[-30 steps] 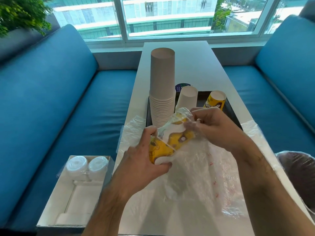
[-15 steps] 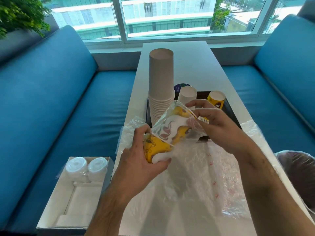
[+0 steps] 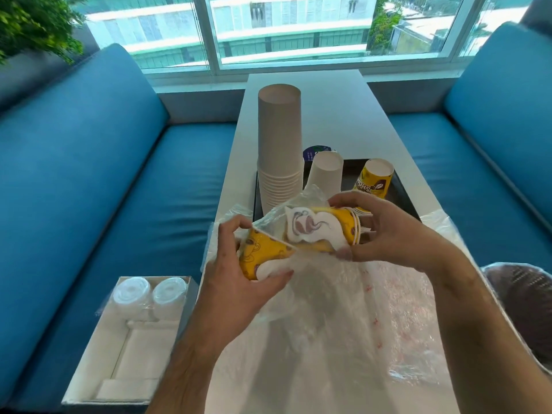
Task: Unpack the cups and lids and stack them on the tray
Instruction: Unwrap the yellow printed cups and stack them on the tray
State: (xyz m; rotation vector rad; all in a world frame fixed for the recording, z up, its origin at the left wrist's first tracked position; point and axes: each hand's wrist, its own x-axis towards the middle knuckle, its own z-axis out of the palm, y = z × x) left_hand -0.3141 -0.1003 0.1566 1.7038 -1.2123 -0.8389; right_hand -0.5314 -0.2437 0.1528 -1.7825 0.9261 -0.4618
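Observation:
A short stack of yellow printed paper cups [image 3: 301,234] lies on its side in a clear plastic sleeve, held above the table. My left hand [image 3: 239,279] grips the stack's closed end. My right hand [image 3: 385,231] grips the rim end, where the cup rims stick out of the sleeve. Behind them a dark tray [image 3: 400,192] carries a tall stack of upturned brown cups [image 3: 279,150], an upturned white cup [image 3: 325,174] and an upturned yellow cup [image 3: 373,180]. A purple lid [image 3: 316,152] lies at the tray's far edge.
Loose clear plastic bags [image 3: 358,309] cover the near part of the white table [image 3: 328,100]. A white box [image 3: 125,339] on the left blue sofa holds two wrapped stacks of white lids [image 3: 146,294]. A lined bin [image 3: 525,309] stands at the right.
The cup stack has swung flatter and to the right. My right hand has shifted from the sleeve's top to the rim end, and the rims now show outside the plastic.

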